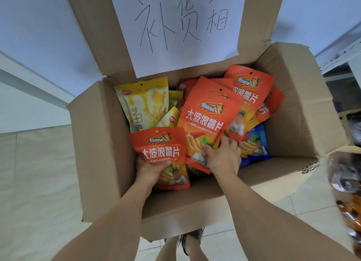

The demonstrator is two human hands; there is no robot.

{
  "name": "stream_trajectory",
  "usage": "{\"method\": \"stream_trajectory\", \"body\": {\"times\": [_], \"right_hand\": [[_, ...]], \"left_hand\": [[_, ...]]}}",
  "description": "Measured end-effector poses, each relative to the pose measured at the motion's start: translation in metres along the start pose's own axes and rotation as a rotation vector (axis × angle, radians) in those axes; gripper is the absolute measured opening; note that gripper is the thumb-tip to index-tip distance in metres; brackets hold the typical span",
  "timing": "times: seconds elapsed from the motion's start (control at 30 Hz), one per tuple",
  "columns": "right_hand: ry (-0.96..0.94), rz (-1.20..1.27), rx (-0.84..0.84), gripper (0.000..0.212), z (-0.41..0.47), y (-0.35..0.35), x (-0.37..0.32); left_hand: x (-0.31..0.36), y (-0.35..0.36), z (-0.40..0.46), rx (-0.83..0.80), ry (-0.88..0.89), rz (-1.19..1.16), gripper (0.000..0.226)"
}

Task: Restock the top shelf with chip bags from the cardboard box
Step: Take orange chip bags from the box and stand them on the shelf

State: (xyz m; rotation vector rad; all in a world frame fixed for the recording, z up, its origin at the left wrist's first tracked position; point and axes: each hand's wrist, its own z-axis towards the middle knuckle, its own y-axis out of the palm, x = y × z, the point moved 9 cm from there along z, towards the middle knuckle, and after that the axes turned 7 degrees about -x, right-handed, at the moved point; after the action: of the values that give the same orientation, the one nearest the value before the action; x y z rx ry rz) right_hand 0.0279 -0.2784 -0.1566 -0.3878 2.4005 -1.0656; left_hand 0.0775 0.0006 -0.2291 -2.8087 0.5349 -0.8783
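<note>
Open cardboard box (289, 112) sits on pale tiled floor (39, 173), flaps spread outward; far flap upright, with a white paper sheet (175, 22) stuck on it bearing handwritten black characters. Box interior holds a loose pile of chip bags: several orange bags stacked and overlapping toward the centre and far right, a yellow bag (142, 102) leaning at the far left, a blue bag (254, 143) lying flat at the near right, partly under the orange ones; dark red packs barely visible behind the pile. Both forearms reach down into the box from the near edge. Left hand (150, 169) grips the lower part of one orange bag (160, 149), thumb on its front face, bag lifted at the near left of the box interior. Right hand (222, 155) pinches the lower right corner of a second, larger-looking orange bag (205, 120), fingers curled behind, thumb on the front; this bag rests on top of the pile. Hands well apart, one bag each. Blurred dark and orange objects (345, 192) at right frame edge, not identifiable
</note>
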Motion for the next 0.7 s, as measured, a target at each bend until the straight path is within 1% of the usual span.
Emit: {"method": "stream_trajectory", "body": {"times": [0.07,0.1,0.13,0.17,0.2,0.27,0.33,0.4,0.47,0.53,0.6,0.67,0.7], "right_hand": [[-0.123,-0.054,0.100,0.056,-0.005,-0.010,-0.015],[-0.174,-0.014,0.097,0.047,-0.004,-0.009,-0.020],[-0.197,0.081,0.037,0.038,-0.003,-0.004,-0.024],[-0.185,0.195,-0.060,0.031,0.001,0.006,-0.026],[-0.159,0.296,-0.154,0.029,0.005,0.016,-0.026],[-0.084,0.439,-0.292,0.025,0.014,0.032,-0.026],[-0.047,0.571,-0.381,0.015,0.024,0.039,-0.027],[-0.068,0.653,-0.447,0.008,0.031,0.037,-0.030],[-0.100,0.668,-0.460,0.011,0.032,0.028,-0.031],[-0.086,0.717,-0.466,0.018,0.033,0.024,-0.024],[-0.066,0.757,-0.463,0.021,0.030,0.017,-0.015],[-0.057,0.797,-0.463,0.018,0.022,0.003,-0.008],[-0.057,0.820,-0.464,0.015,0.016,-0.006,-0.005]], "left_hand": [[0.000,0.001,-0.001,-0.011,0.012,-0.005,0.072],[-0.001,0.003,0.001,-0.046,0.012,0.000,0.069],[-0.002,0.007,0.002,-0.095,0.013,0.003,0.064],[-0.006,0.010,0.001,-0.143,0.001,-0.002,0.057],[-0.009,0.012,0.000,-0.179,-0.014,-0.021,0.049],[-0.019,0.015,-0.002,-0.221,-0.071,-0.075,0.038],[-0.027,0.018,-0.002,-0.252,-0.131,-0.101,0.036],[-0.028,0.020,-0.002,-0.279,-0.154,-0.121,0.039],[-0.024,0.021,-0.002,-0.297,-0.133,-0.120,0.039],[-0.016,0.025,-0.008,-0.328,-0.104,-0.106,0.039],[-0.006,0.030,-0.020,-0.372,-0.074,-0.119,0.046],[0.010,0.034,-0.037,-0.412,-0.038,-0.110,0.047],[0.019,0.035,-0.048,-0.430,-0.014,-0.102,0.042]]}}
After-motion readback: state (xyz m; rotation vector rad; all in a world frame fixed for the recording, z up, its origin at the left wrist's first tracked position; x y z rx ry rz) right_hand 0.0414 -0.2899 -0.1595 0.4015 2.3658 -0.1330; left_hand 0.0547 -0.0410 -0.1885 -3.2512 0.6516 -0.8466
